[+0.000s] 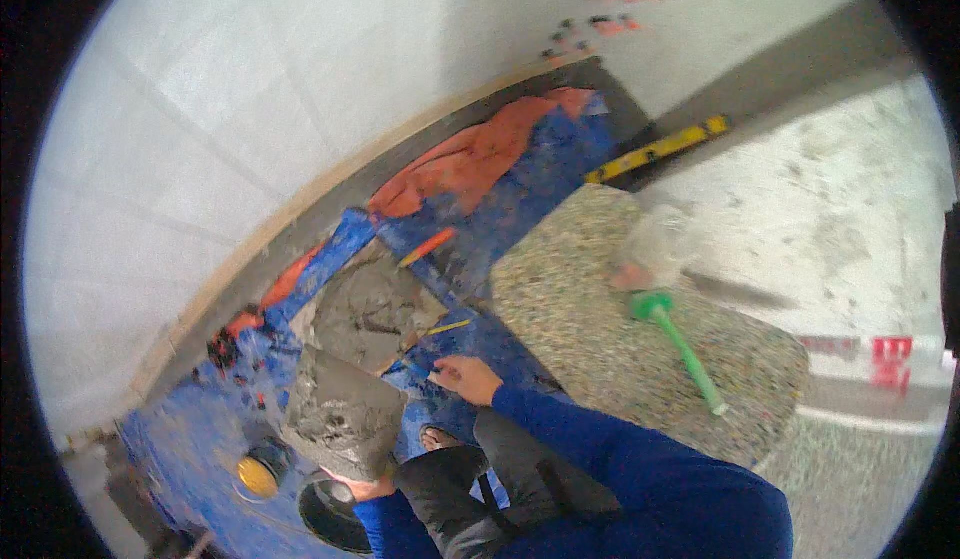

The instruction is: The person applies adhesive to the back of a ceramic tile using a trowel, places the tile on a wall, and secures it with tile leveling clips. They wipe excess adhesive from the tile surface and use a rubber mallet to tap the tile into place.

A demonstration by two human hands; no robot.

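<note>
My left hand (365,485) grips the lower edge of a square piece (345,419) coated in wet grey mortar. A second mortar-covered piece (365,309) lies just beyond it on the blue sheet (190,459). My right hand (465,379) is closed at the right of these, beside a small blue item (410,367); what its fingers hold is too small to make out. An orange-handled tool (428,247) and a thin yellow strip (448,327) lie nearby.
A speckled pad (560,289) bears a green mallet (680,349) and a plastic bag (655,244). A yellow level (660,147) lies behind it. Two buckets (320,519) (258,471) stand lower left. An orange cloth (470,159) lies along the white wall (200,129).
</note>
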